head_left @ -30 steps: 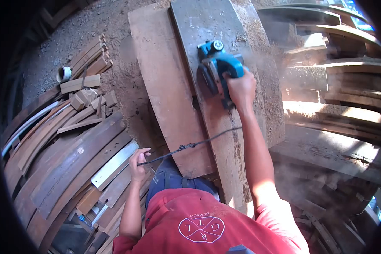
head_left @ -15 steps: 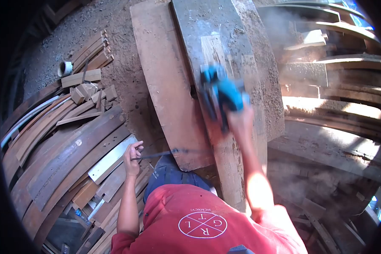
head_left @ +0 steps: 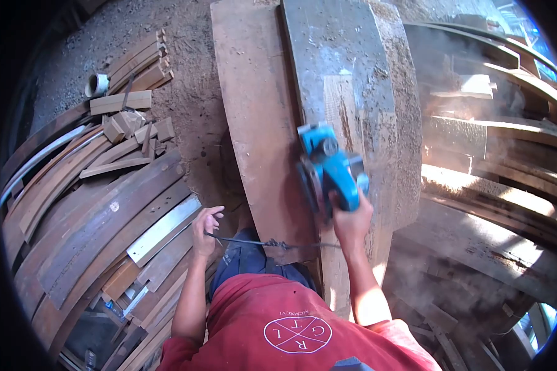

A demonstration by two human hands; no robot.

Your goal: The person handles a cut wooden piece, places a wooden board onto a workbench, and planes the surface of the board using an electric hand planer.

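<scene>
My right hand (head_left: 354,224) grips the rear handle of a blue electric planer (head_left: 329,159), which rests on a long weathered plank (head_left: 334,55). A pale planed strip (head_left: 339,93) shows bare wood ahead of the tool. To the left, my left hand (head_left: 205,227) is closed round a dark power cord (head_left: 244,240). The cord runs across to the right, in front of my body, with a knotted or taped lump along it. Beneath and beside the plank lies a wider reddish-brown board (head_left: 254,117).
Stacked timber (head_left: 99,229) fills the left side, with small offcuts (head_left: 130,127) and a white cup-like container (head_left: 96,85) beyond. More long boards (head_left: 489,229) lie on the right amid drifting dust. Wood shavings cover the plank's right part.
The planer and my right hand have come back along the plank towards my body. My left hand still holds the cord, slightly further right. The whole view has shifted a little.
</scene>
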